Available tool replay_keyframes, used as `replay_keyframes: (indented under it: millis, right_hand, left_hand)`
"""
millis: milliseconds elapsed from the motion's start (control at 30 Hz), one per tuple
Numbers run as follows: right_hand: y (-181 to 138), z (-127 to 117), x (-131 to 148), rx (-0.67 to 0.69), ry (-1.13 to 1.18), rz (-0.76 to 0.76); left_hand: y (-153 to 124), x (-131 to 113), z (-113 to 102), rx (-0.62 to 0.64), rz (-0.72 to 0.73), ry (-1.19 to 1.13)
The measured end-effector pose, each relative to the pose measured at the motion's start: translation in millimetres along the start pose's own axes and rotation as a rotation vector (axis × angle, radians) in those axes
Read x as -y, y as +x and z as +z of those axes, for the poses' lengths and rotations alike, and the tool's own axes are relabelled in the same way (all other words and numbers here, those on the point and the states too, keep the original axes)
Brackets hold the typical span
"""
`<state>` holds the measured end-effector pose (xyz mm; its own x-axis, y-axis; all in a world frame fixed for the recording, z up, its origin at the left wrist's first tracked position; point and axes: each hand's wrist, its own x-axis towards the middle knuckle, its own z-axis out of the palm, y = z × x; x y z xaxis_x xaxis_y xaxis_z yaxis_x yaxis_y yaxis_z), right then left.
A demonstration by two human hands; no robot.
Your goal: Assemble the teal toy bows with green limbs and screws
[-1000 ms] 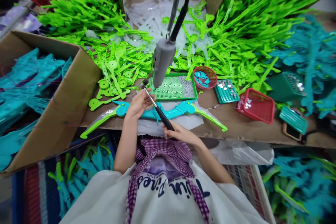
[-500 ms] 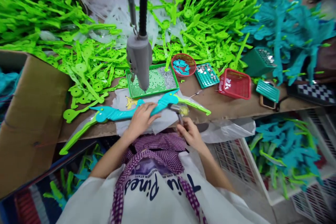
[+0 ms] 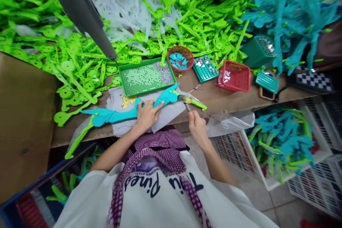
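A teal and green plastic toy bow (image 3: 117,114) lies along the front of the wooden workbench (image 3: 211,96) on a clear bag. My left hand (image 3: 147,113) rests flat on its middle, fingers spread over the teal grip. My right hand (image 3: 196,127) is closed round the handle of a small hammer (image 3: 186,100), whose head sits at the bow's right end where teal meets green. A grey hanging power tool (image 3: 82,12) swings above the bench at the upper left.
A green tray of small studs (image 3: 146,77), a round red basket with teal bits (image 3: 180,58), a teal tray, a red basket (image 3: 234,76) and a phone stand behind the bow. Heaps of green and teal parts cover the back. A cardboard box (image 3: 24,121) stands left, white crates lower right.
The hammer has gone from the bow's left end to its right end, with my right hand moving right. My left hand slid to the bow's middle. The view turned right; the hanging tool swung left.
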<state>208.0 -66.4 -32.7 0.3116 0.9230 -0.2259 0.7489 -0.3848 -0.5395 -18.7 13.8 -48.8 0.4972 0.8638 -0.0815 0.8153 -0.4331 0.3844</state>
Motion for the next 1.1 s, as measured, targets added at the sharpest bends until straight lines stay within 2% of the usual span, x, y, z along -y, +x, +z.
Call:
replay_keyframes:
  millis: [67,133,233,300,367,433,533,600,633,800,900,1000,1100]
  right_hand:
    - [2,3,1,-0.013,-0.069,0.028]
    - [4,8,3,0.042,-0.132,0.053]
    - [4,10,-1,0.100,-0.106,0.051]
    - [3,4,-8,0.050,-0.035,0.052]
    - [3,-4,-14,-0.070,0.004,0.071]
    - [4,-8,-15,-0.152,-0.029,0.110]
    - [10,-7,-11,-0.037,-0.127,0.142]
    - [12,-7,-12,0.065,-0.126,0.136]
    - [11,-8,-15,0.069,-0.100,0.131]
    - [-1,-23,-47,-0.177,-0.040,0.230]
    - [-5,-26,-55,-0.113,-0.079,0.282]
    - [-10,-23,-37,-0.091,-0.011,0.213]
    - [-17,-10,-1,-0.070,0.156,0.029]
  left_hand:
    - [1,-1,-1,0.005,-0.016,-0.003]
    - [0,-3,-1,0.005,-0.026,-0.005]
    - [-1,-3,1,-0.003,-0.029,0.000]
    - [-1,-3,2,-0.012,-0.032,0.005]
    - [0,-2,2,-0.013,-0.037,0.006]
    - [0,-2,0,-0.005,-0.034,0.007]
    - [2,-3,-2,0.003,-0.032,0.022]
    - [2,-3,-2,0.009,-0.030,0.031]
    - [2,-3,-2,0.009,-0.029,0.033]
    - [-1,0,3,-0.019,-0.009,0.031]
    - [1,-2,6,-0.026,-0.015,0.032]
    - [7,-11,6,0.013,-0.032,0.008]
    - [-1,-14,0,-0.009,-0.027,-0.034]
